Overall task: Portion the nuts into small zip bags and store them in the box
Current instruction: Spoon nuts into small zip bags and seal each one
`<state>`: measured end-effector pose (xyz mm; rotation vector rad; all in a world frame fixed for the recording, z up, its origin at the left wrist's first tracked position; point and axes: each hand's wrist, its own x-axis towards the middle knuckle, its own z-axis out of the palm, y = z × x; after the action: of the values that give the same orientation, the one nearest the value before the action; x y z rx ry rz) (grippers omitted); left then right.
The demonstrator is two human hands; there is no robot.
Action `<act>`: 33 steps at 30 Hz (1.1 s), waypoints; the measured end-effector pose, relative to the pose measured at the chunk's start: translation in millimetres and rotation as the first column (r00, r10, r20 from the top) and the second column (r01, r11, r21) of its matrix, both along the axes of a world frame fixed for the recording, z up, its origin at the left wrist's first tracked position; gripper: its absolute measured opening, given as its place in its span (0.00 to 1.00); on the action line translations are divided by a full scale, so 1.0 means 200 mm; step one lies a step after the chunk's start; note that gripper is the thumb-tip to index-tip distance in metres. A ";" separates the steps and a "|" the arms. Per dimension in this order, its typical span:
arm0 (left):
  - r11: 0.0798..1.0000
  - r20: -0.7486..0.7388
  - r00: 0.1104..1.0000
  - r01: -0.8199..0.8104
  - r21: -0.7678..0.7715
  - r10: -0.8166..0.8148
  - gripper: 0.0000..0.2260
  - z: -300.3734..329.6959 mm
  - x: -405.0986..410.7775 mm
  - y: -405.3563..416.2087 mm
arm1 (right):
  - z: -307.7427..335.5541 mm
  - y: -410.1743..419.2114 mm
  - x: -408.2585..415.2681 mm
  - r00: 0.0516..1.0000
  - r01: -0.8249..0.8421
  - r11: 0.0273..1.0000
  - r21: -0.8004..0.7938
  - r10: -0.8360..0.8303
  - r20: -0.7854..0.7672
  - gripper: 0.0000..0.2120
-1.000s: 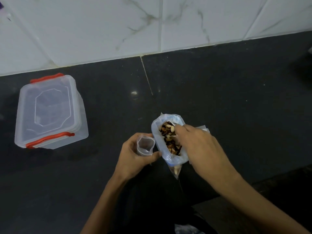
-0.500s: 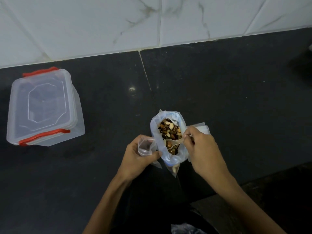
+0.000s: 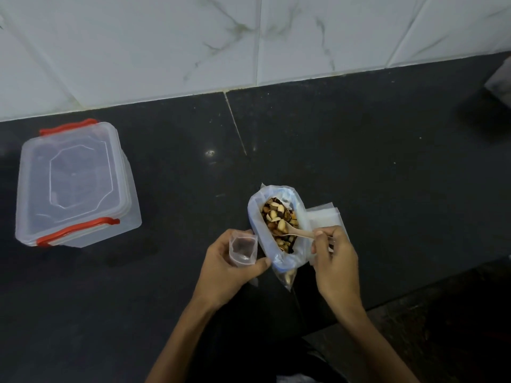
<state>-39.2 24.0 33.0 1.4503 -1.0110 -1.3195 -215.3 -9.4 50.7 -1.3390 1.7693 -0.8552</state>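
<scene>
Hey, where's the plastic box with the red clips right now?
In the head view the box sits on the left of the dark counter, lid on, near the tiled wall and well left of the left hand.

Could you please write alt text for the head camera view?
A right hand dips a wooden spoon into an open bag of nuts while the left hand holds a small empty zip bag; a lidded clear box sits left.

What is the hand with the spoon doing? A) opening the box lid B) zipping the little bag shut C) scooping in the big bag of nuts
C: the right hand holds the spoon with its bowl down among the nuts in the big bag.
</scene>
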 end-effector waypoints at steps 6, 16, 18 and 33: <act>0.993 0.182 0.980 -0.061 -0.100 0.079 0.25 0.13 0.04 0.05 | -0.01 0.05 -0.03 0.998 0.059 0.996 -0.070 -0.057 0.037 0.06; 0.973 0.193 0.973 -0.080 -0.215 0.123 0.25 0.19 0.05 0.06 | 0.15 0.16 -0.03 0.979 0.125 0.977 -0.171 -0.093 0.183 0.08; 0.970 0.186 0.975 -0.077 -0.230 0.122 0.24 0.20 0.04 0.06 | 0.25 0.20 0.00 0.971 0.119 0.969 -0.217 -0.068 0.227 0.08; 0.957 0.161 0.981 -0.056 -0.286 0.106 0.26 0.19 0.02 0.01 | 0.33 0.33 0.15 0.903 -0.408 0.708 -0.577 0.221 -0.367 0.11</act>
<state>-36.1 25.4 71.4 1.3897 -1.1875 -0.9576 -184.9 57.2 116.2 -2.2406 1.3929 -1.1802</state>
